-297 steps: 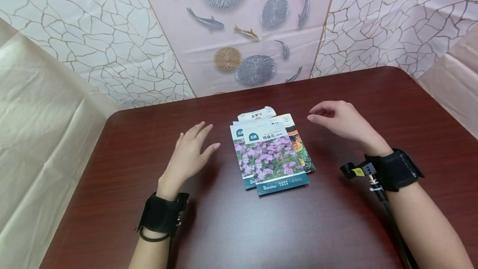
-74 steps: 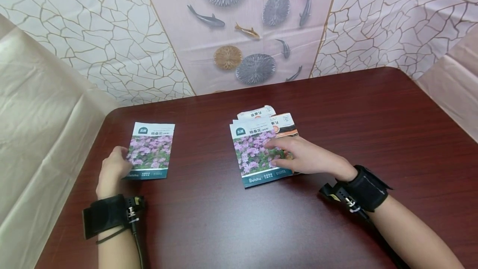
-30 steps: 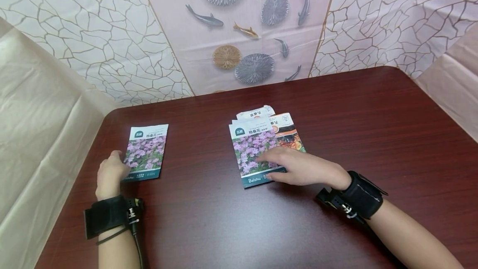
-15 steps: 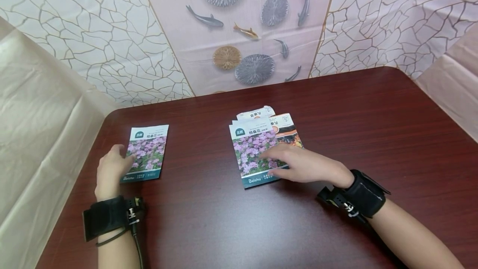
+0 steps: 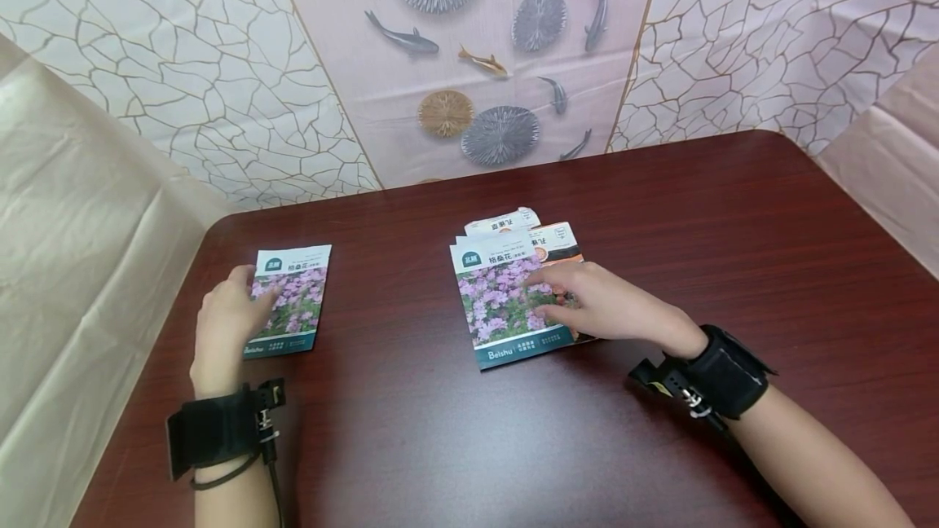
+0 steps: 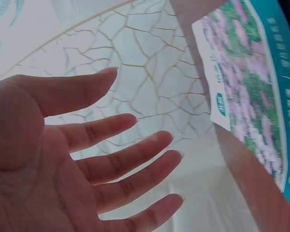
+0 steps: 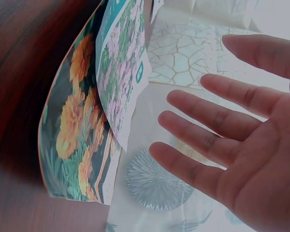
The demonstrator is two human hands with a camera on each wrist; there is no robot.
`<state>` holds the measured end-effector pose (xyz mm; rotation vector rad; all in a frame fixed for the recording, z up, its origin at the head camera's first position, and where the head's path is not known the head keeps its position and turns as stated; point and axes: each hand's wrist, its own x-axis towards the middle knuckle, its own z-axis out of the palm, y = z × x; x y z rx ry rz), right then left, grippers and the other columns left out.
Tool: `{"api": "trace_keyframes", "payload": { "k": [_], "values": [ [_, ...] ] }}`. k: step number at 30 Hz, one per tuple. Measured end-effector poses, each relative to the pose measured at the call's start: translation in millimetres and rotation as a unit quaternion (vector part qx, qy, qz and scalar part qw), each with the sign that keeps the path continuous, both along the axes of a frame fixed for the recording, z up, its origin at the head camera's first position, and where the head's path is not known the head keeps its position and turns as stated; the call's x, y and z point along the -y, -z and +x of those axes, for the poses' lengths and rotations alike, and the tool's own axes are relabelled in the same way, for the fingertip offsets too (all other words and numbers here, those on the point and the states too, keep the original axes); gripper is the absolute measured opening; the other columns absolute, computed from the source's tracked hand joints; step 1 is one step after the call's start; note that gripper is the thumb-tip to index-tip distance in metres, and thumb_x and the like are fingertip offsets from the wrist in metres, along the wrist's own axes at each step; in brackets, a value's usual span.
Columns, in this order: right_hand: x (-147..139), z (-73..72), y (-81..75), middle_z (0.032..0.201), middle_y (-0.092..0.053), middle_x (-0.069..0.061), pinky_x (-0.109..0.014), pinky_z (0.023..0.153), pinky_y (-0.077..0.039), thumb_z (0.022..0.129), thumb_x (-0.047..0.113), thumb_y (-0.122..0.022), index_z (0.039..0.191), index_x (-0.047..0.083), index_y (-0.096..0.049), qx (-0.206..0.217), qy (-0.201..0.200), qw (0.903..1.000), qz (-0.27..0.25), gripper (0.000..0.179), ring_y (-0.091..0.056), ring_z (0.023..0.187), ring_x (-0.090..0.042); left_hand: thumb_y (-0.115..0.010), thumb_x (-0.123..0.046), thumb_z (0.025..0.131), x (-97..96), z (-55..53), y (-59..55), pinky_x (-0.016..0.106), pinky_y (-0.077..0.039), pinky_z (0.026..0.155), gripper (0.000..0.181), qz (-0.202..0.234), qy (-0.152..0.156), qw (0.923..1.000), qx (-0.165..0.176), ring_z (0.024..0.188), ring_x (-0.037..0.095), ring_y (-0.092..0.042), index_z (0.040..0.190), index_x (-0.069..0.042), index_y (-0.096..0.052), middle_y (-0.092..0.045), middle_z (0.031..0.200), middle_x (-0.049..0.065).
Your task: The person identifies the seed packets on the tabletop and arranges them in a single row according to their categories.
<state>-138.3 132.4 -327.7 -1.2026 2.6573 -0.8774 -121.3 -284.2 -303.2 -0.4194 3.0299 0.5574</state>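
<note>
A purple-flower seed packet (image 5: 293,300) lies face up at the left of the table. My left hand (image 5: 227,324) hovers at its left edge, hiding part of it; in the left wrist view the left hand's fingers (image 6: 135,154) are spread, apart from the packet (image 6: 246,82). Mid-table is a small pile of packets, with another purple-flower seed packet (image 5: 491,300) on top and an orange-marigold seed packet (image 5: 557,243) partly beneath. Over the pile's right side is my right hand (image 5: 601,300). Its extended fingers (image 7: 203,125) hold nothing in the right wrist view.
Behind the pile a white-topped packet (image 5: 506,221) sticks out. The dark red-brown table (image 5: 440,446) ends at a patterned cloth backdrop (image 5: 477,63). Cream cloth (image 5: 81,267) hangs along the left side. Each wrist wears a black strap with a cable.
One purple-flower packet has gone from the pile to the table's left. Lately my left hand has come off its edge, shifting slightly forward and right; my right hand has moved slightly right and away.
</note>
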Motion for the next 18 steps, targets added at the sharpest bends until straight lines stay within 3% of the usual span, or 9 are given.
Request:
{"api": "trace_keyframes", "payload": {
  "k": [7,14,18],
  "values": [
    [-1,-1.7,0.3,0.110,-0.061,-0.017,-0.041,0.076,-0.049,0.084,0.008,-0.064,0.115,-0.006,-0.058,-0.011,0.029,0.9993,-0.020,0.035,-0.061,0.094,-0.026,-0.052,-0.021,0.092,-14.6,5.2,-8.7,0.061,-0.037,0.084,0.056,-0.008,0.026,0.9992,-0.030,0.106,0.052,-0.043,0.133,0.011,-0.032,-0.043,0.120,0.037],
    [-3,-3.0,-2.2,0.109,-0.062,-0.017,-0.036,0.069,-0.046,0.085,0.005,-0.061,0.114,-0.006,-0.058,0.012,0.066,0.9974,-0.026,0.031,-0.059,0.086,-0.022,-0.052,-0.021,0.091,-27.0,6.0,-15.3,0.059,-0.039,0.080,0.053,-0.017,0.059,0.9971,-0.046,0.103,0.051,-0.046,0.131,0.010,-0.036,-0.047,0.117,0.035],
    [-5,-2.5,-4.6,0.110,-0.061,-0.019,-0.042,0.074,-0.048,0.087,0.006,-0.059,0.115,-0.006,-0.057,0.034,0.083,0.9955,-0.030,0.030,-0.059,0.091,-0.026,-0.053,-0.021,0.091,-33.6,5.9,-17.4,0.058,-0.041,0.076,0.053,-0.018,0.079,0.9954,-0.051,0.101,0.050,-0.048,0.131,0.010,-0.037,-0.049,0.115,0.035]
  ]
}}
